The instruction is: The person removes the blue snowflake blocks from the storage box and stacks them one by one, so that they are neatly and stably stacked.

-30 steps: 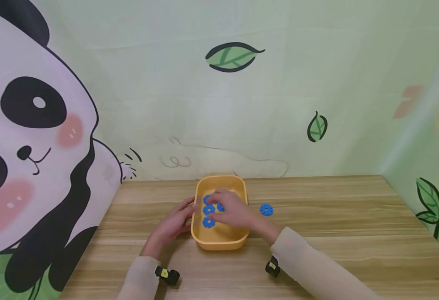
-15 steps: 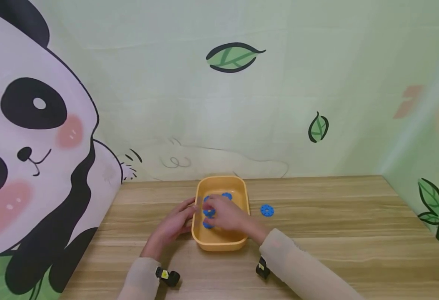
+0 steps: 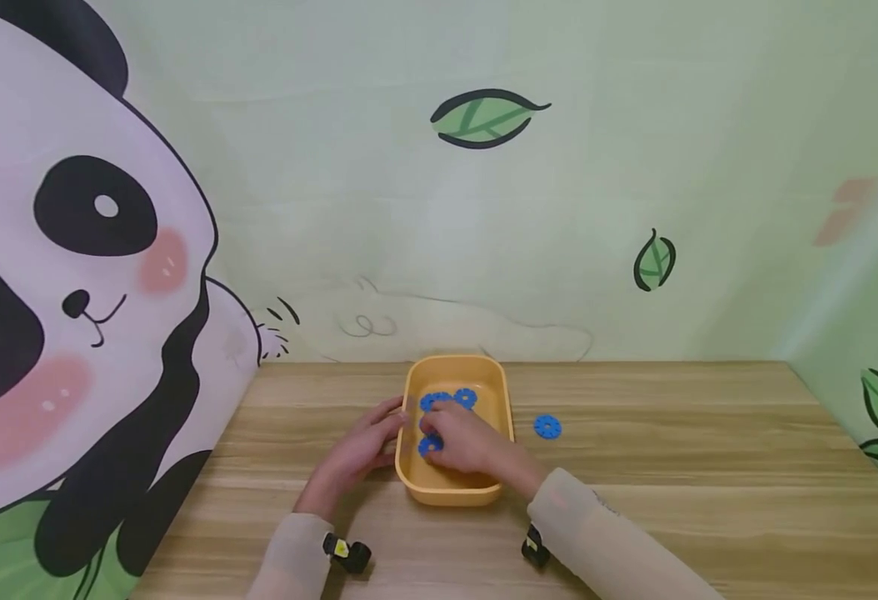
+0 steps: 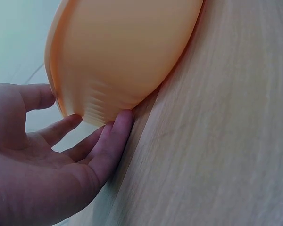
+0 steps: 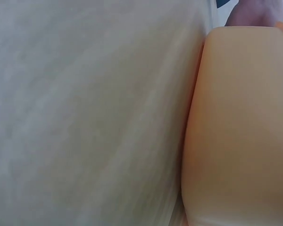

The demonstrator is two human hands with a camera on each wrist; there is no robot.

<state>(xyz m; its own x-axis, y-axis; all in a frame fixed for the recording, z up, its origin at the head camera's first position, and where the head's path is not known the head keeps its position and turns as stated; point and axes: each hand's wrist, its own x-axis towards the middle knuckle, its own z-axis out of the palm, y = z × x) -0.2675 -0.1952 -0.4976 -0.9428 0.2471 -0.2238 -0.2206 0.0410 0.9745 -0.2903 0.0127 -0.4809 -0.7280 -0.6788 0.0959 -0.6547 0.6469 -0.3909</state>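
Note:
A yellow plastic basin with rounded corners stands on the wooden table. Several blue notched discs, like interlocking toy pieces, lie inside it. My left hand is at the basin's left side; the left wrist view shows its fingertips against the outer wall and the thumb at the rim. My right hand reaches in over the right rim, fingers pointing down among the discs on the left. It partly covers them, and I cannot tell whether it pinches one. The right wrist view shows only the basin's outside.
Another blue notched disc lies on the table right of the basin. Behind the table's back edge hangs a pale green backdrop with a printed panda on the left.
The right hand has moved down and closer over the left discs, its fingers drawing nearer together. One disc has shifted to the basin's upper right. The left hand stays at the side.

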